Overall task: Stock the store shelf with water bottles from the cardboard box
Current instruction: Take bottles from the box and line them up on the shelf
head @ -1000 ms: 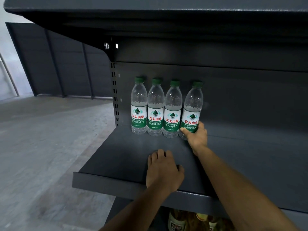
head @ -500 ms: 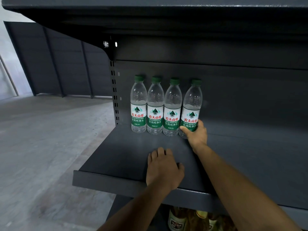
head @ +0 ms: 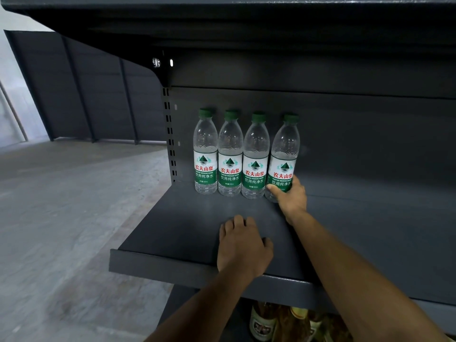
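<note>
Right hand (head: 292, 197) reaches to the back of the dark grey shelf (head: 177, 218) and grips the lower part of the fourth bottle (head: 283, 156), with the thumb lying across the green label on the near side and the other fingers curled round the far side. That bottle leans slightly to the right at its top, while its base stands on the shelf just beside the third bottle (head: 255, 156). Left of these stand the second bottle (head: 230, 154) and the first bottle (head: 205, 151), upright, so that the four make a close row along the back panel (head: 357, 144) near the shelf's left end, next to the slotted upright (head: 169, 134). All four are clear plastic with green caps and white-and-green labels bearing red Chinese characters. The left hand (head: 243, 248) lies palm down on the shelf near its front edge, fingers fairly straight and resting on the metal, holding nothing. Another dark shelf (head: 222, 11) overhangs from above. Below the front edge, on a lower level, the tops of some brown bottles (head: 262, 322) with light labels can be seen, though they are dim. To the left is a grey concrete floor (head: 61, 218), with dark panels (head: 93, 90) standing at its far side.
</note>
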